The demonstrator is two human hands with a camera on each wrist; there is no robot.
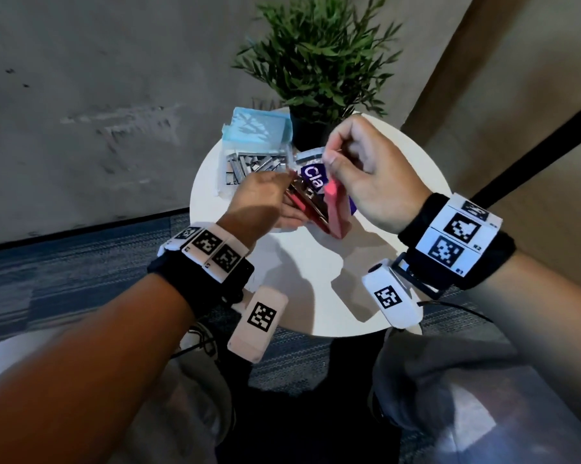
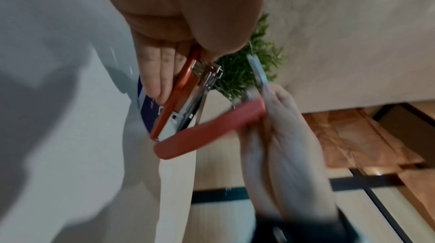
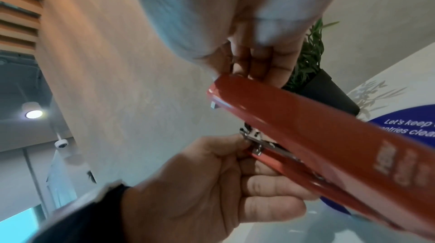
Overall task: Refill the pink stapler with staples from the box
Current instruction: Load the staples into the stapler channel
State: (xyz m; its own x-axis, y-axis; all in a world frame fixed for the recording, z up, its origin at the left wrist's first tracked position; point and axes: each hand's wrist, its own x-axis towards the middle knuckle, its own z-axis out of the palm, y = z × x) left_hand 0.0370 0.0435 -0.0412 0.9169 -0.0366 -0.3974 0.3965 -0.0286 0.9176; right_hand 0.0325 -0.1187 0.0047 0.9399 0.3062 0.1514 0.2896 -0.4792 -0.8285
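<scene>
2 hands (image 1: 262, 199) around opened pink stapler (image 1: 336, 212)

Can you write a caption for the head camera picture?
Left hand holds the opened pink stapler while the right hand pinches a staple strip above it.

Office nook: carpet (image 1: 81, 262), pantry notice (image 3: 409, 129)

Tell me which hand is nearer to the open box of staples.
Left. The left hand holds the stapler right beside the staple box; the right hand is farther, on the stapler's other side.
</scene>
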